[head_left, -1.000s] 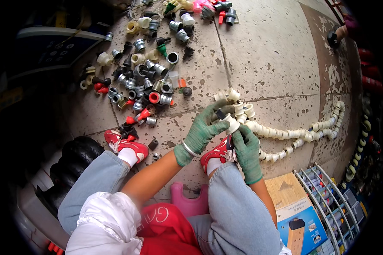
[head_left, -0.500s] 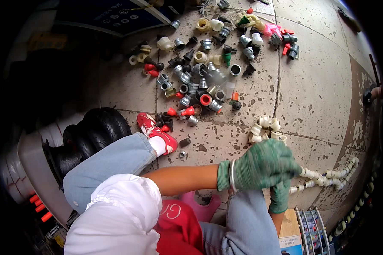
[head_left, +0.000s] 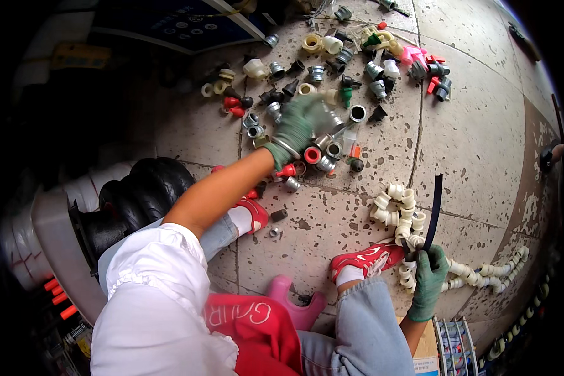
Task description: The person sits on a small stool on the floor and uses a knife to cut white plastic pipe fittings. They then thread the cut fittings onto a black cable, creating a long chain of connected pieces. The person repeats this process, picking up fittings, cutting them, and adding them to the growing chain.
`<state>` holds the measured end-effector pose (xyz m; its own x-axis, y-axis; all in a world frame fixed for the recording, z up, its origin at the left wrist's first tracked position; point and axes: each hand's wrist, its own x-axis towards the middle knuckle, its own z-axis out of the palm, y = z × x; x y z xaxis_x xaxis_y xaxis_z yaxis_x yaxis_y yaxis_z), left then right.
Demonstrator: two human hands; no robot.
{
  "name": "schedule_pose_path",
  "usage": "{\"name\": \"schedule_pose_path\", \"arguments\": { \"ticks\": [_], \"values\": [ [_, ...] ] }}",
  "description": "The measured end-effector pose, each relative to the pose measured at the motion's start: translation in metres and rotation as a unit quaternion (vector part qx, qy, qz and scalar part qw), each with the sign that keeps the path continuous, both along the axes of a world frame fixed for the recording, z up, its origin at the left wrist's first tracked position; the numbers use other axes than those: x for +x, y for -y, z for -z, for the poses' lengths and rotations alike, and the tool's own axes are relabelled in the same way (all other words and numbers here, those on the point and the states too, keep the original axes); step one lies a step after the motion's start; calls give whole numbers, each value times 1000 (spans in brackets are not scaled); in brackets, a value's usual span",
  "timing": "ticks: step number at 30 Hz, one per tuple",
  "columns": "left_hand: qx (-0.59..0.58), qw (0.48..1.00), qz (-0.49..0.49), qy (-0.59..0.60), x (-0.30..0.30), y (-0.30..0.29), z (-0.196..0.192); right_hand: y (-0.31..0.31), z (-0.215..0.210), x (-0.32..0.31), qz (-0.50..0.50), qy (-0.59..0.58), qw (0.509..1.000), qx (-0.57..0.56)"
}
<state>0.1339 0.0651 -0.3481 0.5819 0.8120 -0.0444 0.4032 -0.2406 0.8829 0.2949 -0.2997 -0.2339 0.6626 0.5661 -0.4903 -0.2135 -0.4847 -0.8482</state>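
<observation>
My left hand (head_left: 299,122), in a green knitted glove, reaches over the pile of pipe fittings on the floor. Its fingers are smeared by motion, and whether they hold a fitting does not show. Grey metal fittings (head_left: 333,148) and a red-lined fitting (head_left: 312,155) lie beside it. My right hand (head_left: 430,282), also gloved in green, is closed round a dark flat strap (head_left: 437,203) whose free end points up. Next to that hand, white plastic elbow fittings (head_left: 406,199) lie in a looped chain, apparently strung together.
Another chain of white fittings (head_left: 507,269) stretches to the right. Pink, red and grey valve pieces (head_left: 437,70) lie at the far right of the pile. Black tyres (head_left: 147,188) and a grey bin (head_left: 59,250) stand at left. A wire rack (head_left: 454,348) sits by my right knee.
My left hand has left my right hand and swung up and left to the pile. The dark strap now stands in view above my right hand.
</observation>
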Motion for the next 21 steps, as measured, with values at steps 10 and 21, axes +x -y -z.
{"name": "schedule_pose_path", "arguments": {
  "ticks": [10, 21],
  "values": [
    [142, 871, -247, -400, -215, -228, 47, 1, 12, 1, 36, -40, 998, -29],
    [365, 918, 19, -152, -16, -153, 4, -41, 8, 9, 27, -37, 996, -72]
  ]
}}
